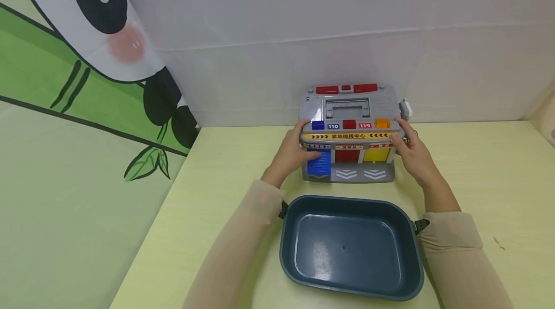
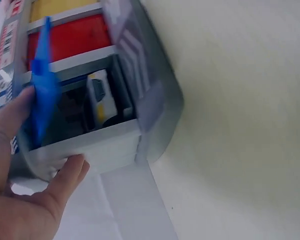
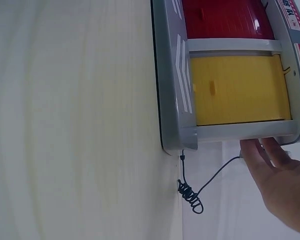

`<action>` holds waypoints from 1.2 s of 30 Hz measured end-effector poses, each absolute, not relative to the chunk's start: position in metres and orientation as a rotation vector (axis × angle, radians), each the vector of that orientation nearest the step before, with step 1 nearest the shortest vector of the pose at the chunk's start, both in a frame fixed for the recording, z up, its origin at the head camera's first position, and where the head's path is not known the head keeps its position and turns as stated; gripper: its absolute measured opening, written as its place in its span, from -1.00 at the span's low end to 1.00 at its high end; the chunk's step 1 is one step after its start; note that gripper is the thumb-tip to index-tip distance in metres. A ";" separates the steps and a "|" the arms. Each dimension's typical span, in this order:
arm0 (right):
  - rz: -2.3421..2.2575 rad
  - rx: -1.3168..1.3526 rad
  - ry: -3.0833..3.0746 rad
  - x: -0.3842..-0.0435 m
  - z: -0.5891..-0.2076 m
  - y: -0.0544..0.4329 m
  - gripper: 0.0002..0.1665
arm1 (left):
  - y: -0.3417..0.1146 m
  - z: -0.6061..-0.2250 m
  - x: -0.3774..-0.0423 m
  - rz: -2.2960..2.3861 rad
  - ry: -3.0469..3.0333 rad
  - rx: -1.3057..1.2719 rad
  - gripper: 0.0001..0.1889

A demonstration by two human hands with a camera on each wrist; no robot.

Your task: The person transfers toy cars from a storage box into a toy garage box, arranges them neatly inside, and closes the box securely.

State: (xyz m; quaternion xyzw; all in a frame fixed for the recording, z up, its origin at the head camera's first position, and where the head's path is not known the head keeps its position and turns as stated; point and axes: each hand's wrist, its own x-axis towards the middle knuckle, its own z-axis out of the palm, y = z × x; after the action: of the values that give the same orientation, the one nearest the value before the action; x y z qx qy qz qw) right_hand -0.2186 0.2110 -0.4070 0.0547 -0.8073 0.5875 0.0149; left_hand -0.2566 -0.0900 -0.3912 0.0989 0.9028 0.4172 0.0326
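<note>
A grey toy rescue station [image 1: 347, 136] stands on the table against the back sheet, its red door [image 1: 347, 155] and yellow door [image 3: 240, 90] down. My left hand [image 1: 291, 154] grips its left side, the thumb on the blue door [image 1: 319, 168]. In the left wrist view this blue door is swung up and open, the thumb against it and the other fingers at the side wall. Inside the bay sits a small white and yellow toy vehicle [image 2: 105, 97], partly hidden. My right hand [image 1: 414, 157] holds the right side, thumb in front and fingers around the edge.
A dark blue plastic tub [image 1: 347, 251] lies between the forearms, in front of the toy. A coiled dark cord [image 3: 191, 196] hangs by the toy's right side. Behind rises a white sheet [image 1: 243, 77]; a panda-printed cloth [image 1: 86, 121] is at the left.
</note>
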 end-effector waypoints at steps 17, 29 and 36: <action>1.823 0.181 -2.525 -0.221 -0.410 0.212 -0.27 | -0.084 -0.399 -0.260 0.921 3.112 0.388 -0.11; 1.833 0.201 -2.533 -0.218 -0.407 0.210 -0.26 | -0.080 -0.402 -0.258 0.913 3.156 0.369 -0.18; 1.744 0.227 -2.629 -0.215 -0.405 0.213 -0.24 | -0.088 -0.401 -0.254 0.960 3.106 0.422 -0.15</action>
State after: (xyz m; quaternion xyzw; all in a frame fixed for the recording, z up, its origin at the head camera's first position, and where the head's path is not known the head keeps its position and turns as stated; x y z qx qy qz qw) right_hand -0.2148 0.2128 -0.4050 0.0716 -0.8311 0.5514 -0.0109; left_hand -0.2541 -0.0881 -0.4014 0.1285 0.9453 0.2920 -0.0683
